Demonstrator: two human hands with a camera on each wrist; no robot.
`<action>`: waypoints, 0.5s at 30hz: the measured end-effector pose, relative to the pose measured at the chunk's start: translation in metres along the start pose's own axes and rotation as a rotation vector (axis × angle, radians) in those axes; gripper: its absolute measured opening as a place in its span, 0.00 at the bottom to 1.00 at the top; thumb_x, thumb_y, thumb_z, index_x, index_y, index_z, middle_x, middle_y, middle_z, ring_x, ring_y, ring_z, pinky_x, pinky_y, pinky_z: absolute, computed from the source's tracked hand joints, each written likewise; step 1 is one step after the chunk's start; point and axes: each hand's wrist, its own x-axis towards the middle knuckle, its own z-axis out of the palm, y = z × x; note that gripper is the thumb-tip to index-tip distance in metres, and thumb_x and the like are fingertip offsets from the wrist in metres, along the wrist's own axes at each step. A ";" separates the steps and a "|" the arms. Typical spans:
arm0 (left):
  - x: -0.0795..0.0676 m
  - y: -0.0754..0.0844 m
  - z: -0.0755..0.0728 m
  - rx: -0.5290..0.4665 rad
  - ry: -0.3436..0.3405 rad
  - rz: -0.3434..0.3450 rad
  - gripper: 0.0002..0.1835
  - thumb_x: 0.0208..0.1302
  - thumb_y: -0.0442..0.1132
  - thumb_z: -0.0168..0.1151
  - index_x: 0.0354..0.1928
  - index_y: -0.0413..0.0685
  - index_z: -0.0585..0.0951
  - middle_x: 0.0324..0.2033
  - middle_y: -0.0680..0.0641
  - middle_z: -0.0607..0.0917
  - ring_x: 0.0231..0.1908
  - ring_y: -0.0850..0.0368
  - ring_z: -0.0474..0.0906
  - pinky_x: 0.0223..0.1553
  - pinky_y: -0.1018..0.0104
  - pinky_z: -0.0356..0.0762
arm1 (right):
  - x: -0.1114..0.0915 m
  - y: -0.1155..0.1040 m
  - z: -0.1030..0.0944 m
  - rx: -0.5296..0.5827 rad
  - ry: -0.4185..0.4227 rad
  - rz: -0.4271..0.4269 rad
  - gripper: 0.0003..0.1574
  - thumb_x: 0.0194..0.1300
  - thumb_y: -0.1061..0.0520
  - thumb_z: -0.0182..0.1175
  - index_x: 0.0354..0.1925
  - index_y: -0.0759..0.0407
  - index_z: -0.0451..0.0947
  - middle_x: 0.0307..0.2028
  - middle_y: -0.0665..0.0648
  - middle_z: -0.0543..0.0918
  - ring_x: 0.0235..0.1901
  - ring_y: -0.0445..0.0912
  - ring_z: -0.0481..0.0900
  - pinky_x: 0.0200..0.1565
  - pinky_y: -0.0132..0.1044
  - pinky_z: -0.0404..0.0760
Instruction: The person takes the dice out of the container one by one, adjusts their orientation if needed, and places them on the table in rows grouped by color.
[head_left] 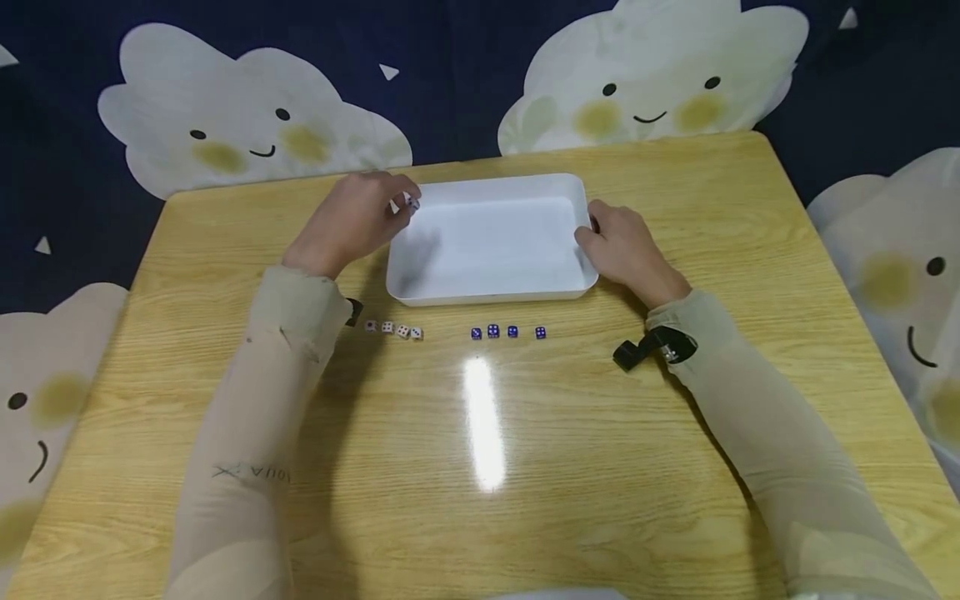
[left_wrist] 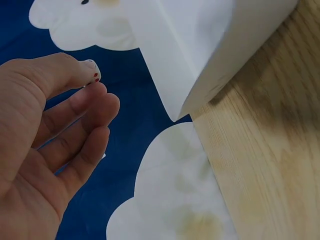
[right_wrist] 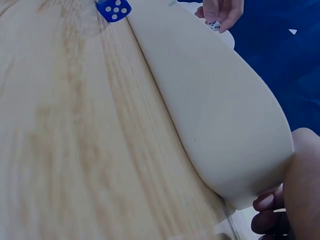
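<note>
My left hand pinches a white die between thumb and fingertip, by the upper left corner of a white rectangular tray. Red pips show on that die in the left wrist view. At the tray's right end, my right hand grips the wall; its fingers are partly hidden behind the tray in the right wrist view. Nothing lies inside the tray. In front of it stands a row of several white dice on the left and several blue dice further right.
The wooden table carries a bright light reflection near its middle. Behind it hangs a dark blue cloth with smiling clouds. A black strap mount sits on the right wrist. A white edge shows at the bottom.
</note>
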 end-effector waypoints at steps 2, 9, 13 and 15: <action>-0.004 -0.001 0.001 -0.007 0.008 -0.005 0.12 0.73 0.33 0.56 0.51 0.41 0.86 0.45 0.41 0.91 0.43 0.46 0.86 0.48 0.53 0.83 | 0.000 0.000 0.000 0.001 0.001 0.004 0.19 0.74 0.49 0.41 0.41 0.63 0.69 0.32 0.64 0.73 0.37 0.58 0.70 0.38 0.44 0.65; -0.019 -0.005 0.005 -0.047 0.041 -0.005 0.10 0.73 0.34 0.57 0.49 0.41 0.86 0.44 0.41 0.90 0.40 0.46 0.88 0.46 0.53 0.85 | -0.001 0.000 0.001 -0.001 0.009 0.006 0.18 0.74 0.50 0.42 0.41 0.63 0.70 0.32 0.64 0.73 0.37 0.58 0.70 0.38 0.43 0.65; -0.028 -0.009 0.007 -0.049 0.061 -0.010 0.10 0.73 0.34 0.58 0.48 0.40 0.86 0.44 0.40 0.90 0.40 0.46 0.88 0.46 0.53 0.85 | -0.001 0.000 0.001 -0.001 0.027 -0.005 0.17 0.74 0.50 0.42 0.39 0.62 0.69 0.31 0.64 0.72 0.36 0.58 0.70 0.38 0.43 0.64; -0.033 -0.012 0.008 -0.044 0.061 -0.024 0.10 0.72 0.33 0.58 0.49 0.40 0.86 0.44 0.40 0.90 0.40 0.46 0.87 0.46 0.53 0.84 | -0.001 0.000 0.001 0.000 0.029 -0.008 0.17 0.74 0.50 0.43 0.39 0.62 0.69 0.31 0.64 0.73 0.36 0.58 0.70 0.38 0.43 0.64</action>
